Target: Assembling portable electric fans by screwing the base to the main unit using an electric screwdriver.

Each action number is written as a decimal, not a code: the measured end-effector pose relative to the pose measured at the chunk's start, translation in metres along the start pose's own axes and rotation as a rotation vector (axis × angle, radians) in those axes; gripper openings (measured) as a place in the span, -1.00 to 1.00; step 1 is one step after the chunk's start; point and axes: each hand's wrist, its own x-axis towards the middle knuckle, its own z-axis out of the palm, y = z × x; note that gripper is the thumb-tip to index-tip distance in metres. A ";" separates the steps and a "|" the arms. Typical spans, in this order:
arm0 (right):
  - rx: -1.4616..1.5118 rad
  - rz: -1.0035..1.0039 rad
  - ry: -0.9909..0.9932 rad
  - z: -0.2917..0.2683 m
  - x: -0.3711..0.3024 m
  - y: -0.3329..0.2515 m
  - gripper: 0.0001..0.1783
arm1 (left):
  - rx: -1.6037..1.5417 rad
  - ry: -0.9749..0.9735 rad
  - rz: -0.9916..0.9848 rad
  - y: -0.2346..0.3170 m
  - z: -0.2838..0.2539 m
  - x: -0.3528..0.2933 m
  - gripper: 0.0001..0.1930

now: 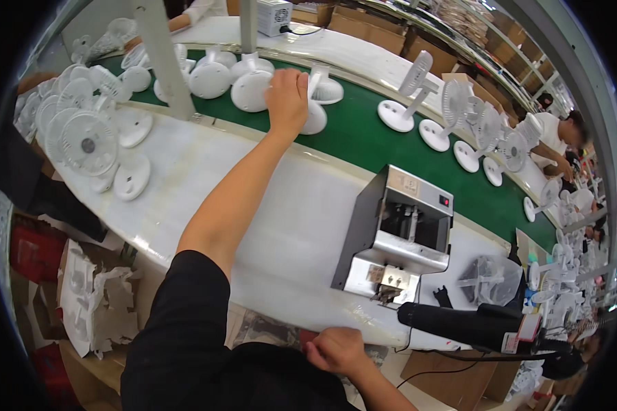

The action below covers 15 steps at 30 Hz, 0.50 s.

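My left hand reaches out over the green conveyor belt, its fingers closed at a white desk fan. Only part of that fan's round base shows; the hand hides the rest. Other white fans lie close by: one with its round base turned up just left of the hand, another fan just to its right. Down by the table's front edge, my right hand is curled into a loose fist, apart from the table things, and nothing shows in it.
A metal machine with a lit red switch stands on the white table. Near it is a black tool with a cable. Fans crowd the left; several stand upright along the belt. Metal posts rise beside the belt.
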 end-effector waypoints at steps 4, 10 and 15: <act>0.026 0.042 0.013 -0.002 0.003 0.003 -0.83 | -0.049 -0.120 0.326 0.027 0.053 -0.013 -0.76; 0.009 0.072 0.013 0.000 0.005 0.002 -0.84 | -0.108 -0.751 0.299 0.057 0.184 -0.076 -0.76; -0.015 0.097 0.016 0.000 0.007 0.004 -0.87 | -0.078 -0.936 0.281 0.061 0.239 -0.074 -0.71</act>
